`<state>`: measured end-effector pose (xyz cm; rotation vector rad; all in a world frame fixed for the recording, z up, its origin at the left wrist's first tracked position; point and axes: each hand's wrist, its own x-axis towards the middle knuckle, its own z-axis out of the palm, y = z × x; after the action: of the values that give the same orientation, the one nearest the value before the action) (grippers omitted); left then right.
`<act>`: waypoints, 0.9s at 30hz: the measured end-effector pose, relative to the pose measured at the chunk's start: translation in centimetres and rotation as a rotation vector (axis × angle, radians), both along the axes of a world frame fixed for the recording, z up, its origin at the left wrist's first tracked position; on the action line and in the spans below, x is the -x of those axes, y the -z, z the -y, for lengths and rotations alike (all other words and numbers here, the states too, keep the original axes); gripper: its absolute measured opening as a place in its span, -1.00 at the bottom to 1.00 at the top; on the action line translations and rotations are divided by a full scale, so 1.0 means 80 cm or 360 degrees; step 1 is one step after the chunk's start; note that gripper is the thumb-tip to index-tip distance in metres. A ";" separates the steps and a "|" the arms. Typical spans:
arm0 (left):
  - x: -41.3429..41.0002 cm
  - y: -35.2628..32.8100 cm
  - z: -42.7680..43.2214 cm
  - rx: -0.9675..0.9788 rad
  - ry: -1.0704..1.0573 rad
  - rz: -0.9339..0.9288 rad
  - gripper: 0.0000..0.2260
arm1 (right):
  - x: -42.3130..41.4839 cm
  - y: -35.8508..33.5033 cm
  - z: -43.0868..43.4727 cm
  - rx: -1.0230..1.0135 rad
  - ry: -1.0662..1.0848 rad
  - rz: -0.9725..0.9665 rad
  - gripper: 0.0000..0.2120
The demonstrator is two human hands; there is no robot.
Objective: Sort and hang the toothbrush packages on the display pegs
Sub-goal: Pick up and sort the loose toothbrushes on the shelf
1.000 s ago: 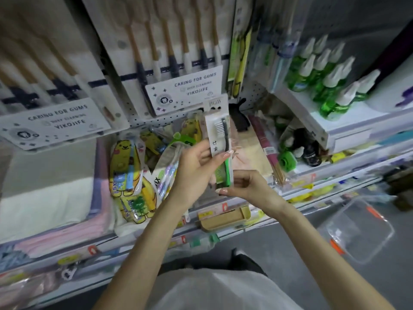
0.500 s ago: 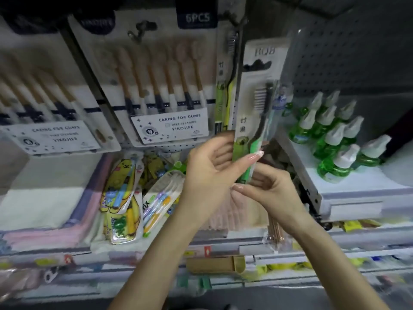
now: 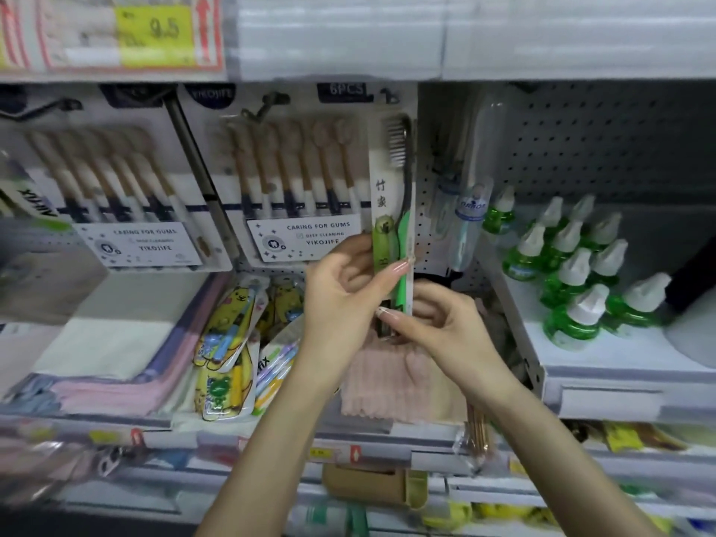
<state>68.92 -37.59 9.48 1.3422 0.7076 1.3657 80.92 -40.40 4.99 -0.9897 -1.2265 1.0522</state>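
A narrow white package with a green-handled toothbrush [image 3: 392, 195] stands upright against the pegboard, its top up by a peg [image 3: 390, 95]. My left hand [image 3: 345, 300] pinches its lower half, thumb across the front. My right hand [image 3: 438, 331] pinches the bottom end from the right. Two wide six-brush packs [image 3: 298, 188] [image 3: 116, 195] hang on pegs to the left. Yellow cartoon toothbrush packs [image 3: 228, 343] lie loose on the shelf below.
Green spray bottles [image 3: 573, 265] crowd a raised white shelf [image 3: 620, 381] on the right. A clear tube pack [image 3: 470, 211] hangs beside the held package. Folded pink and white cloths [image 3: 116, 366] lie at left. A price strip [image 3: 151, 32] runs overhead.
Both hands have lifted the green toothbrush package from the shelf level up against the pegboard, next to the six-brush pack. The view has tilted upward with it.
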 end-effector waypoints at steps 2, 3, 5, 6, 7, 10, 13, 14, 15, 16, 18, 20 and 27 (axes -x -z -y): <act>-0.002 0.001 0.004 0.0013 -0.0001 -0.0003 -0.78 | 0.000 0.000 0.003 0.0014 0.0009 -0.0015 -0.77; -0.002 0.001 0.005 0.0019 0.0000 -0.0003 -0.79 | 0.000 -0.001 0.003 0.0019 0.0024 -0.0023 -0.78; -0.002 -0.001 0.005 0.0034 -0.0003 -0.0004 -0.79 | 0.002 -0.002 0.004 0.0032 0.0049 -0.0021 -0.83; -0.001 -0.001 0.004 0.0036 -0.0006 -0.0008 -0.79 | 0.003 -0.002 0.004 0.0039 0.0060 -0.0013 -0.85; 0.000 -0.001 0.003 0.0037 -0.0010 -0.0015 -0.79 | 0.005 -0.003 0.003 0.0044 0.0070 -0.0003 -0.86; 0.003 0.000 0.003 0.0056 -0.0006 -0.0033 -0.78 | 0.010 -0.005 0.004 0.0074 0.0095 0.0020 -0.86; 0.003 0.001 0.003 0.0024 0.0011 -0.0072 -0.77 | 0.013 -0.005 0.006 0.0072 0.0131 0.0015 -0.86; 0.004 0.001 0.003 0.0007 0.0011 -0.0084 -0.77 | 0.015 -0.006 0.006 0.0067 0.0132 0.0002 -0.86; 0.004 0.001 0.003 -0.0005 0.0010 -0.0089 -0.76 | 0.016 -0.005 0.007 0.0062 0.0132 -0.0010 -0.86; 0.004 0.002 0.003 -0.0008 0.0008 -0.0088 -0.76 | 0.017 -0.005 0.008 0.0059 0.0128 -0.0019 -0.86; 0.003 0.002 0.003 -0.0008 0.0005 -0.0078 -0.76 | 0.018 -0.004 0.010 0.0056 0.0124 -0.0036 -0.85; 0.002 0.002 0.005 -0.0026 0.0008 -0.0084 -0.76 | 0.018 -0.003 0.011 0.0045 0.0136 -0.0054 -0.84; 0.003 0.005 0.002 -0.0003 -0.0005 -0.0074 -0.77 | 0.022 -0.001 0.009 0.0016 0.0108 -0.0094 -0.84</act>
<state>68.66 -37.77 9.05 1.3785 0.7399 1.3415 79.18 -41.11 5.11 -0.9947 -1.1332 1.0281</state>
